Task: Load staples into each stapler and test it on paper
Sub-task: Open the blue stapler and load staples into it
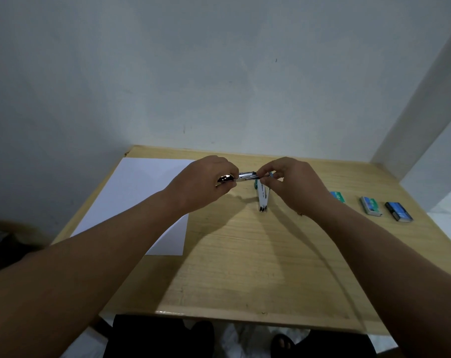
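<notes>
Above the wooden table (245,254), mid-width, the left hand (201,182) grips the opened stapler (261,195) by its chrome end; the right hand (294,184) pinches its hinge end. Paper sheet (141,192) lies left, three staple boxes (371,205) near the right edge (bare wood toward the front edge).

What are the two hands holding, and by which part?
An opened stapler: the left hand grips its chrome end, the right hand pinches the hinge end.

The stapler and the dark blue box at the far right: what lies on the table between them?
In the head view, two staple boxes: a teal one, partly hidden by the right hand, and a grey-blue one.
</notes>
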